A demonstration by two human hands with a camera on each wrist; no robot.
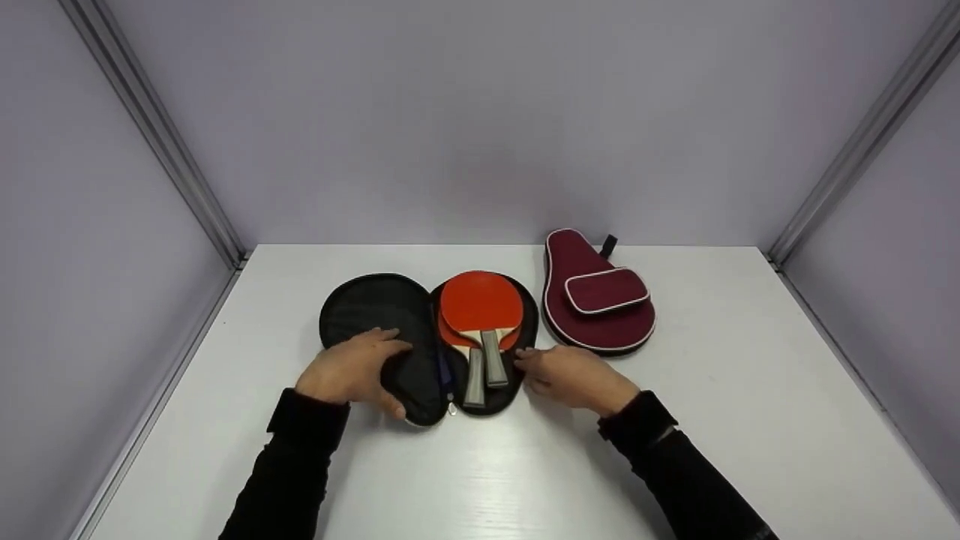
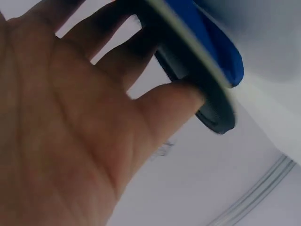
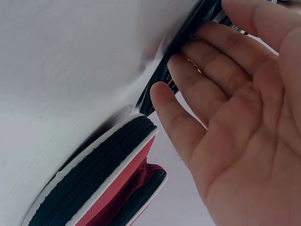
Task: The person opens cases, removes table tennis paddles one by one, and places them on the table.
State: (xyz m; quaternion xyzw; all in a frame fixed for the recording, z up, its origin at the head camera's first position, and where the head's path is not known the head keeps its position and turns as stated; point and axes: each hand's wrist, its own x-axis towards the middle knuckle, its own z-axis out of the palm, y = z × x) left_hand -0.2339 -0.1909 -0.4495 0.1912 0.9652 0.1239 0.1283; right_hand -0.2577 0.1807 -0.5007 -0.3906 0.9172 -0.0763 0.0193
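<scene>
A black zip paddle case (image 1: 375,304) lies unfolded on the white table. Two table tennis paddles with red faces rest overlapped in its right half, the upper paddle (image 1: 481,300) partly covering the lower paddle (image 1: 475,379); their grey handles point toward me. My left hand (image 1: 358,367) rests spread over the case's left half, its thumb at the near rim (image 2: 214,113). At the case's right edge, the fingers of my right hand (image 1: 574,376) touch the rim beside the handles. Its palm (image 3: 249,122) looks free of any held thing in the right wrist view.
A maroon paddle case (image 1: 574,270) with white piping and a front pocket lies behind my right hand, close to the black case. A zip pull (image 1: 451,409) hangs at the near end of the fold. Grey walls (image 1: 480,135) border the table (image 1: 480,472).
</scene>
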